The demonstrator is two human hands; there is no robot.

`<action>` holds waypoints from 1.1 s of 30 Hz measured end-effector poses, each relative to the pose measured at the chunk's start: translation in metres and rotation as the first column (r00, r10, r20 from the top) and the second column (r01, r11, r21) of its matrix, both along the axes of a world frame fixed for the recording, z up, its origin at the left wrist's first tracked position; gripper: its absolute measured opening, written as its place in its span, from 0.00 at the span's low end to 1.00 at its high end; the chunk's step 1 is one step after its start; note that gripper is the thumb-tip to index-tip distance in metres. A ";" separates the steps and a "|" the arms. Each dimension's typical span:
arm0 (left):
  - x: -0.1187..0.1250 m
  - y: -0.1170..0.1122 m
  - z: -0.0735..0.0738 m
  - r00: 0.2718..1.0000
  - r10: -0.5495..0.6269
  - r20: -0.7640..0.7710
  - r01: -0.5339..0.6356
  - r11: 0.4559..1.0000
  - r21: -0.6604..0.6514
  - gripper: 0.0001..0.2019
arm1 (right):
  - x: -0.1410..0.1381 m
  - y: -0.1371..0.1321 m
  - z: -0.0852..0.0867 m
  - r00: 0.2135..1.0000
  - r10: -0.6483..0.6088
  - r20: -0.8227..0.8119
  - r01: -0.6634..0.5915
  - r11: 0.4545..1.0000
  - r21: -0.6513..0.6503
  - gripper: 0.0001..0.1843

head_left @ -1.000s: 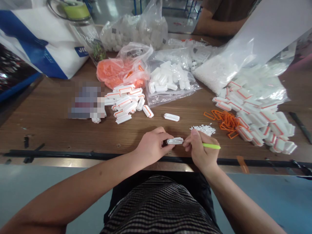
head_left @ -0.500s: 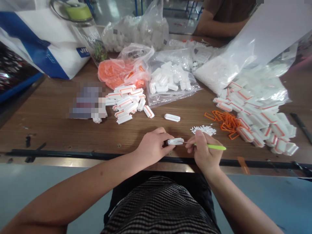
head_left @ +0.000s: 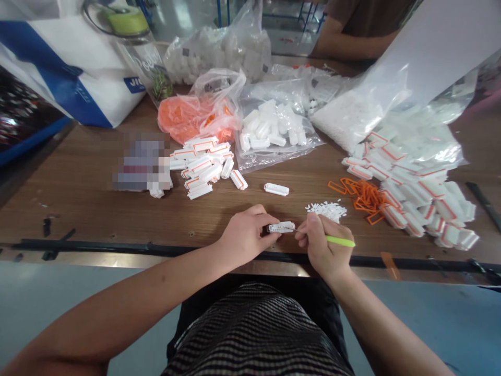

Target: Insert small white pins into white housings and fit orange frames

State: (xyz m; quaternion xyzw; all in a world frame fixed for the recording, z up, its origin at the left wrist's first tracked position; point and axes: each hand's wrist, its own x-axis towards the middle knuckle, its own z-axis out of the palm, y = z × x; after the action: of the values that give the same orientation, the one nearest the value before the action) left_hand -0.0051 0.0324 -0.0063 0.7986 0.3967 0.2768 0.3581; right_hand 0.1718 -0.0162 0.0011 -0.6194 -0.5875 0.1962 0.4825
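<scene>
Take the lone housing (head_left: pixel 276 189) on the table (head_left: pixel 97 209) as your marker. Nearer you than it, your left hand (head_left: pixel 245 235) pinches a second housing (head_left: pixel 281 227). Nearer and to the right, your right hand (head_left: pixel 324 248) grips a pick tool (head_left: pixel 340 241) whose tip meets that second housing. Right of the marker lies a heap of pins (head_left: pixel 326 210), farther right the loose seal frames (head_left: pixel 362 194), then a large pile of housings (head_left: pixel 415 177). To its left sits a smaller pile of housings (head_left: pixel 201 164). Behind it lies an open bag of housings (head_left: pixel 270 130) and, behind-left, a bag of seals (head_left: pixel 188 116).
</scene>
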 end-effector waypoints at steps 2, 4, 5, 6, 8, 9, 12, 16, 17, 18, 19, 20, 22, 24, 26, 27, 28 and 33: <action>0.000 0.000 0.000 1.000 0.000 0.001 0.000 1.000 -0.004 0.06 | -0.001 -0.001 -0.001 0.998 -0.038 -0.052 0.038 0.999 -0.003 0.26; -0.001 0.000 -0.001 1.000 -0.003 0.006 0.003 1.000 -0.005 0.06 | -0.001 -0.002 -0.002 0.994 -0.066 -0.084 0.065 0.998 -0.006 0.26; 0.000 0.000 -0.001 1.000 -0.002 0.008 0.002 1.000 -0.007 0.06 | -0.001 -0.001 -0.001 0.995 -0.064 -0.082 0.064 0.998 -0.010 0.26; 0.000 0.000 -0.001 1.000 0.000 0.008 0.000 1.000 -0.010 0.06 | -0.001 -0.001 -0.001 0.996 -0.058 -0.075 0.057 0.998 -0.012 0.26; 0.000 0.000 -0.001 1.000 0.009 0.003 -0.009 1.000 -0.021 0.06 | 0.000 0.000 0.000 0.998 -0.036 -0.059 0.034 0.999 -0.024 0.26; 0.001 0.000 0.000 1.000 0.011 -0.003 -0.011 1.000 -0.025 0.07 | 0.000 0.001 0.000 0.998 -0.027 -0.056 0.025 0.999 -0.034 0.26; 0.001 0.000 0.001 1.000 0.007 -0.019 -0.008 1.000 -0.030 0.07 | 0.000 0.002 -0.001 0.997 -0.021 -0.070 0.017 0.998 -0.054 0.27; 0.001 -0.001 0.003 1.000 0.010 -0.012 -0.011 1.000 -0.008 0.07 | 0.000 0.001 -0.002 0.995 -0.061 -0.085 0.059 0.998 -0.022 0.26; 0.001 -0.001 0.003 1.000 0.010 -0.012 -0.011 1.000 -0.002 0.06 | 0.000 0.001 -0.002 0.994 -0.072 -0.082 0.071 0.997 -0.011 0.26; 0.001 -0.001 0.003 1.000 0.009 -0.013 -0.009 1.000 0.001 0.06 | 0.000 0.000 -0.002 0.994 -0.078 -0.075 0.078 0.997 -0.004 0.25; 0.001 -0.001 0.003 1.000 0.009 -0.016 -0.009 1.000 -0.001 0.07 | 0.000 0.000 -0.002 0.995 -0.077 -0.065 0.077 0.997 -0.002 0.25; 0.001 -0.001 0.002 1.000 0.010 -0.018 -0.010 1.000 -0.007 0.07 | 0.000 0.000 -0.002 0.996 -0.070 -0.052 0.070 0.998 -0.002 0.25; 0.001 -0.001 0.002 1.000 0.011 -0.020 -0.012 1.000 -0.025 0.08 | 0.001 0.000 -0.001 0.998 -0.051 -0.035 0.051 0.999 -0.002 0.25; 0.001 -0.001 0.001 1.000 0.013 -0.019 -0.014 0.999 -0.034 0.08 | 0.001 0.000 -0.002 0.998 -0.042 -0.040 0.042 0.999 0.006 0.24; 0.002 0.000 0.001 1.000 0.014 -0.020 -0.014 0.999 -0.031 0.08 | 0.000 0.000 -0.002 0.997 -0.046 -0.060 0.047 0.999 0.021 0.24; 0.002 0.000 0.001 1.000 0.014 -0.022 -0.014 0.999 -0.029 0.08 | 0.000 -0.001 -0.003 0.997 -0.049 -0.068 0.051 0.998 0.024 0.24; 0.002 0.000 0.002 1.000 0.010 -0.023 -0.011 1.000 -0.028 0.07 | 0.000 -0.001 -0.003 0.996 -0.050 -0.071 0.052 0.998 0.026 0.24; 0.001 0.000 0.003 1.000 0.003 -0.023 -0.004 0.999 -0.042 0.07 | -0.001 0.001 -0.002 0.999 -0.023 -0.034 0.023 1.000 -0.004 0.26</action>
State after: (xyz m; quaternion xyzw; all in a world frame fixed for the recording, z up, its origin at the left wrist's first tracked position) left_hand -0.0041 0.0323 -0.0032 0.7934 0.4078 0.2598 0.3699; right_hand 0.1712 -0.0150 -0.0010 -0.6236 -0.5717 0.2022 0.4933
